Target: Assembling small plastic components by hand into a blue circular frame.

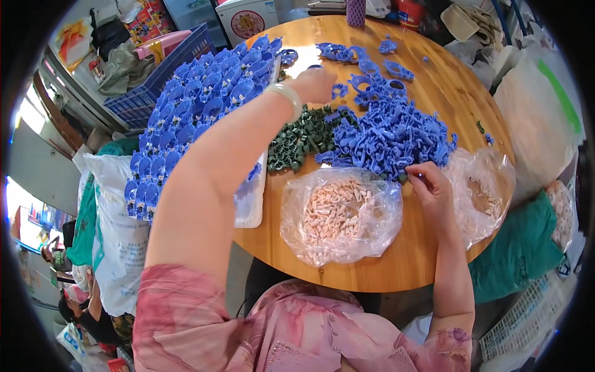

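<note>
My left hand (317,85) stretches across to the far side of the round table, its fingers closed around a blue plastic part (315,66) that shows just past the knuckles. My right hand (432,185) pinches a small dark green plastic piece (403,178) at the near edge of a heap of small blue parts (396,136). A pile of dark green pieces (297,139) lies to the left of that heap. Nearest me is a clear plastic bag (291,214) with pale pink pieces (338,211) in it. Under my left arm, rows of blue assembled parts (211,80) cover a white tray (251,214).
Another clear bag (496,167) of pale pieces sits at the table's right edge. Larger loose blue parts (372,68) and a purple cylinder (356,12) are at the back. A blue crate (133,102), white sacks (118,223) and green sacks (514,254) surround the wooden table (412,263).
</note>
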Demonstrator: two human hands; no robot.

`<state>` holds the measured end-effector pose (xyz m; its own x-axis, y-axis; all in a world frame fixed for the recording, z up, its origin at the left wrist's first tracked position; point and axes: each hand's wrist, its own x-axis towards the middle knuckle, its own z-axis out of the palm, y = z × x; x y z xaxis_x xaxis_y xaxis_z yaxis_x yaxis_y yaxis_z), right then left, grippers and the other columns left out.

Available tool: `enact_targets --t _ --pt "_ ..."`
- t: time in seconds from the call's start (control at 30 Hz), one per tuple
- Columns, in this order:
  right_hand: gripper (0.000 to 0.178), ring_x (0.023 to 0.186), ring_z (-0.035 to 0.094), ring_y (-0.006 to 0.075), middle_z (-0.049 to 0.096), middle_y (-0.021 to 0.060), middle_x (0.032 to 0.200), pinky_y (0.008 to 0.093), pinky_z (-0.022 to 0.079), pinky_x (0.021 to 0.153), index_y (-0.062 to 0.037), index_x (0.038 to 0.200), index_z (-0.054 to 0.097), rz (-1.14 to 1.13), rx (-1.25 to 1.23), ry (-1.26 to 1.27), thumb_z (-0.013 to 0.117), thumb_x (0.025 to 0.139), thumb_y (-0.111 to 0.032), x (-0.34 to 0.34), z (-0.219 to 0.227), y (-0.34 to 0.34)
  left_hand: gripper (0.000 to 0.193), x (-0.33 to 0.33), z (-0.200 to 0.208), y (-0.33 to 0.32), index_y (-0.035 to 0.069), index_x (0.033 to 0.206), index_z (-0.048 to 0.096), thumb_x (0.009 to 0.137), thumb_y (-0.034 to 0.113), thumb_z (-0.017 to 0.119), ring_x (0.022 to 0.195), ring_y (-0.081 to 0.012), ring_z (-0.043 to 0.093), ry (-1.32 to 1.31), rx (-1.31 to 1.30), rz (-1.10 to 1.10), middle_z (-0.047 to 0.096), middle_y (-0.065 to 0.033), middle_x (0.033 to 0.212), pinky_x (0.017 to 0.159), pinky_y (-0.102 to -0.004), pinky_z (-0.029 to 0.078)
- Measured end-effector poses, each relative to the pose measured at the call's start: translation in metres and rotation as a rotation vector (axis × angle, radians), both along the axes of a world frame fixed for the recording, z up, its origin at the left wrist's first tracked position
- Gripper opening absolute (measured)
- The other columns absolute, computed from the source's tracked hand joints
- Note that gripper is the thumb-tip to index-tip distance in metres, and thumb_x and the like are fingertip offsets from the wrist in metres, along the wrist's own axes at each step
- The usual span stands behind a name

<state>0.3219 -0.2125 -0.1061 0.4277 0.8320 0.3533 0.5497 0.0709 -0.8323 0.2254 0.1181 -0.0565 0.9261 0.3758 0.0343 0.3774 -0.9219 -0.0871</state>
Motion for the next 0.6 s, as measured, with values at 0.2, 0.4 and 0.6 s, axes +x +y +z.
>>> enact_targets --t 0.2,0.4,0.6 --pt "0.027 0.067 0.050 0.0039 0.056 -0.0021 0.089 0.0183 0.041 0.058 -0.0080 0.113 0.056 -0.073 0.041 0.459 0.058 0.087 -0.009 -0.007 0.013 0.000 0.060 -0.018 0.043 -0.124 0.004 0.124 0.045 0.066 0.004 0.060 0.096 -0.0352 0.056 -0.137 -0.227 -0.563 0.059 -0.0178 0.103 0.080 -0.0411 0.046" --pt "0.028 0.059 0.052 0.0071 0.061 0.0008 0.085 0.0206 0.042 0.051 -0.0023 0.113 0.055 0.050 -0.033 0.590 0.059 0.087 -0.012 -0.006 0.007 -0.004 0.065 -0.035 0.041 -0.176 0.003 0.124 0.045 0.062 0.001 0.064 0.103 -0.0340 0.052 -0.327 -0.249 -0.662 0.055 -0.0169 0.110 0.088 -0.0395 0.043" --pt "0.029 0.061 0.056 0.0101 0.061 0.0021 0.087 0.0220 0.045 0.053 -0.0042 0.113 0.052 0.032 0.208 0.765 0.059 0.087 -0.014 0.000 0.003 -0.002 0.058 -0.038 0.008 -0.192 -0.004 0.129 0.037 0.080 0.007 0.065 0.100 -0.0144 0.055 -0.776 -1.255 -0.213 0.058 -0.0135 0.111 0.087 -0.0272 0.044"
